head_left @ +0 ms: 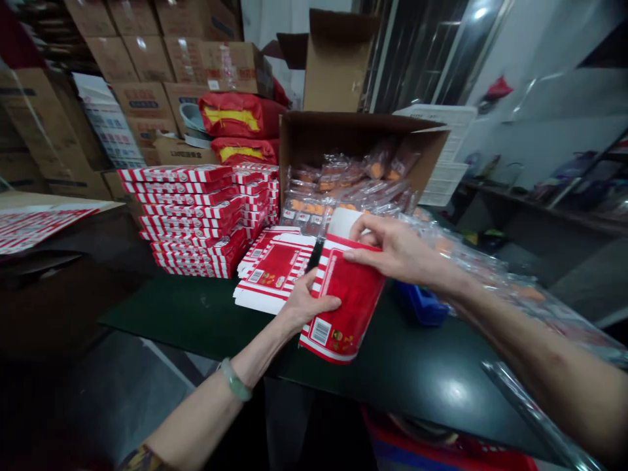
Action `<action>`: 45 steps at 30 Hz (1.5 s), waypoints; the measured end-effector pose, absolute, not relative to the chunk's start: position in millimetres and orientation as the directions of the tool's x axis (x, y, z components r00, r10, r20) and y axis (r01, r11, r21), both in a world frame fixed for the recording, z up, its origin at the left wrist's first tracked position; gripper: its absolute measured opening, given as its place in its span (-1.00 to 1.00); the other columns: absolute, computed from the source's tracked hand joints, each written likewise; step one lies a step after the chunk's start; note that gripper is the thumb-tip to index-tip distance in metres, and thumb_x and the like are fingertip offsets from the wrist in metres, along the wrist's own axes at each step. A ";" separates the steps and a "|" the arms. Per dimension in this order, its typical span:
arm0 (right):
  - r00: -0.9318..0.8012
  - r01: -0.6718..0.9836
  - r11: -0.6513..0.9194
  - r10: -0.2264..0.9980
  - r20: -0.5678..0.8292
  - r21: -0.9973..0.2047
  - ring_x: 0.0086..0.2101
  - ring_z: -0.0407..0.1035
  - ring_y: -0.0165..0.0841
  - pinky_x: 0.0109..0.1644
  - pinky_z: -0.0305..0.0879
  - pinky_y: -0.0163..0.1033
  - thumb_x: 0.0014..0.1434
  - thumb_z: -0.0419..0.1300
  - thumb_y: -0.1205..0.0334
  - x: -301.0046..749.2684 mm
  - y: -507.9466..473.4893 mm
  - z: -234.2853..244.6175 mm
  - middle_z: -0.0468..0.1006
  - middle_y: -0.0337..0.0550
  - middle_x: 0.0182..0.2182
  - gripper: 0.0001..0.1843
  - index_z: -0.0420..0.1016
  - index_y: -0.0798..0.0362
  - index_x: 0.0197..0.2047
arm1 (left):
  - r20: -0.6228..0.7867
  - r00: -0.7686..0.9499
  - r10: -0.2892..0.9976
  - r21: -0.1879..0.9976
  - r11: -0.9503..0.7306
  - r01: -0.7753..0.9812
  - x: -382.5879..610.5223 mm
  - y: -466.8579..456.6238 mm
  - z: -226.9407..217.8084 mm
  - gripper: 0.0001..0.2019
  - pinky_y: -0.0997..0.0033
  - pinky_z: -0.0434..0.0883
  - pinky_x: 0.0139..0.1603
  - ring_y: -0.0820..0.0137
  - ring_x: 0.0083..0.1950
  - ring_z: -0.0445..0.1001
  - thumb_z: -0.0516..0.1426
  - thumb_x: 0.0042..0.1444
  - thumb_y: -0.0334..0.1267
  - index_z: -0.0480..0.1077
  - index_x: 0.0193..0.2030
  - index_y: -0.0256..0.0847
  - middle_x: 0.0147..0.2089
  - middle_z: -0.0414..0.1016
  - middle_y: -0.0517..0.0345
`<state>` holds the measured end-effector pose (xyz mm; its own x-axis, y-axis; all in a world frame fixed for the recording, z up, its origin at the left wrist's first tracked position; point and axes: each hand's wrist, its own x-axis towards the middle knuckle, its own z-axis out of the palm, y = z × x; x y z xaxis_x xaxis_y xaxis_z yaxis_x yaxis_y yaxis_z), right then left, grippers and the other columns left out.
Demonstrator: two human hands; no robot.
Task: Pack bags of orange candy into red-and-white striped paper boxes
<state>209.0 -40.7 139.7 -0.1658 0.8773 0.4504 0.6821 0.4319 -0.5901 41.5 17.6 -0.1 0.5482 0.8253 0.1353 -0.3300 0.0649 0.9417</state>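
Observation:
A red and white striped paper box, with a barcode near its lower edge, is held between my two hands above the dark green table. My left hand grips its left side, thumb lying across the printed face. At the box's upper end, my right hand pinches the edge near a raised white flap; some of its fingers are hidden behind the card. Just left of my hands lies a pile of flat striped box blanks.
Stacked striped boxes stand at the left. Behind my hands, an open carton holds clear-wrapped packets with orange pieces. More wrapped packets spread along the right. A blue tray sits under my right forearm.

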 end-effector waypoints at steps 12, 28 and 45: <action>0.328 0.279 0.210 0.896 0.298 -0.937 -0.18 0.48 -0.21 -0.11 0.40 -0.14 0.04 0.24 0.02 199.3 -79.0 27.0 0.55 -0.03 -0.12 -0.56 0.32 0.06 -0.06 | 0.108 0.442 0.891 0.932 0.063 -0.356 64.1 3.5 -22.9 -0.49 0.25 0.52 -0.24 0.22 -0.32 0.57 0.40 -0.35 -0.13 0.45 -0.23 -0.34 -0.30 0.60 -0.01; 0.527 0.050 0.178 0.831 0.177 -0.983 -0.31 0.48 -0.26 -0.30 0.42 -0.18 0.15 0.12 -0.07 216.3 -60.9 -34.9 0.53 -0.04 -0.16 -0.47 0.16 -0.02 0.11 | -0.003 0.516 0.856 0.957 0.153 -0.248 75.0 29.5 -58.7 -0.47 0.24 0.49 -0.20 0.29 -0.34 0.55 0.39 -0.33 -0.07 0.45 -0.24 -0.38 -0.30 0.58 -0.02; 0.296 0.390 0.638 0.596 0.747 -0.664 -0.08 0.42 -0.32 -0.05 0.44 -0.18 0.16 0.14 0.39 215.4 -64.8 -38.0 0.38 -0.01 0.00 -0.44 0.12 -0.06 0.20 | 0.210 0.492 0.845 0.965 -0.099 -0.243 45.1 21.6 -68.5 -0.35 0.25 0.50 -0.15 0.14 -0.12 0.54 0.42 -0.44 -0.16 0.42 -0.11 -0.30 -0.15 0.57 -0.04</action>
